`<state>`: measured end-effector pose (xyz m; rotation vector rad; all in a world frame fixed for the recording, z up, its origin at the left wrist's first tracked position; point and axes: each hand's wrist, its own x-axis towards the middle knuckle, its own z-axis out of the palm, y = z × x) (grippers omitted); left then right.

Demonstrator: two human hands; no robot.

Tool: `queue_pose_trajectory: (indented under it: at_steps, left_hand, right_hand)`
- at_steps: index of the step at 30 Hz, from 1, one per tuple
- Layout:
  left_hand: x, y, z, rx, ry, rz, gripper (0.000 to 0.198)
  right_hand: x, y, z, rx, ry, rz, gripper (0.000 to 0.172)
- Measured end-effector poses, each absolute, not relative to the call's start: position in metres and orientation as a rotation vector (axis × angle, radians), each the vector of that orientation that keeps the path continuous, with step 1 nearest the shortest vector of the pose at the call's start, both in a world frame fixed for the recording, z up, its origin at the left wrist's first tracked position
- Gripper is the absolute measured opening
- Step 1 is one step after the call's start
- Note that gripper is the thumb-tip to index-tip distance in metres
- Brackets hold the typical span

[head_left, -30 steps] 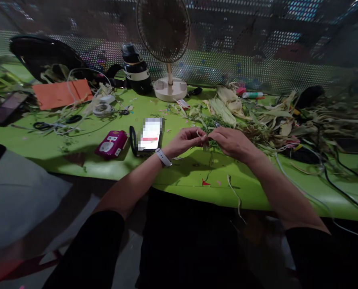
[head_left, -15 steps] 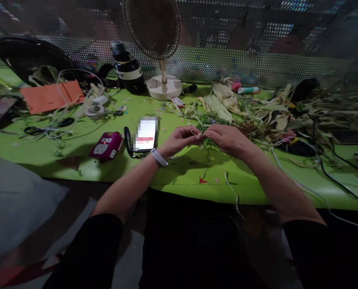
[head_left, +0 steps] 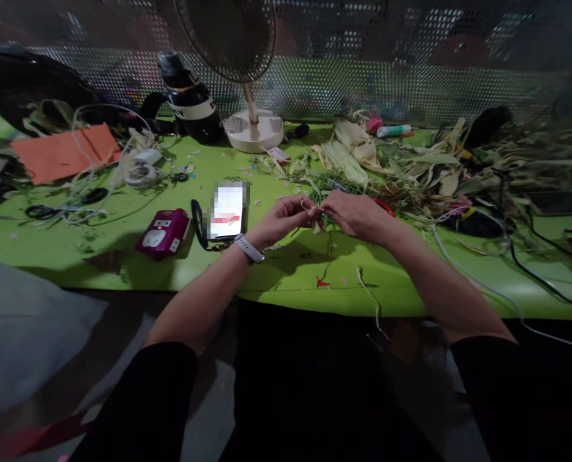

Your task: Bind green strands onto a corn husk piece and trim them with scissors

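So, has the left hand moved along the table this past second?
No. The left hand, pinching a pale strip with the right hand, stays just right of the phone.

The view has slid toward ten o'clock, so the fan [head_left: 228, 38], the bottle [head_left: 189, 96] and the phone [head_left: 226, 210] now sit more to the left and a bit higher. The left hand [head_left: 280, 219] and the right hand [head_left: 357, 215] have come a little closer together on the thin pale strip [head_left: 306, 204]. A bit of red [head_left: 384, 205] now peeks out at three o'clock from the right hand.
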<state>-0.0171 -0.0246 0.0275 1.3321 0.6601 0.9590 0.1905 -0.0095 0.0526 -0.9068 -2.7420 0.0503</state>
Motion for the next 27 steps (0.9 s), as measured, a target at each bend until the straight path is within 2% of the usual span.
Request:
queue_pose_trajectory:
  at_steps: [12,18,24,27]
  left_hand:
    - [-0.019,-0.022,0.019,1.298,0.684,1.019,0.032]
    - [-0.024,-0.020,0.023,1.185,0.724,1.067,0.028]
    - [-0.036,-0.009,0.030,0.805,0.755,1.290,0.017]
    - [-0.040,-0.003,0.030,0.760,0.771,1.335,0.018]
  right_hand:
    - [0.196,0.000,0.051,-0.842,-2.476,0.548,0.027]
    - [0.217,0.018,0.050,-0.987,-2.335,0.404,0.024]
    - [0.224,0.022,0.038,-1.028,-2.579,0.278,0.020]
    - [0.219,0.018,0.034,-1.022,-2.709,0.294,0.018]
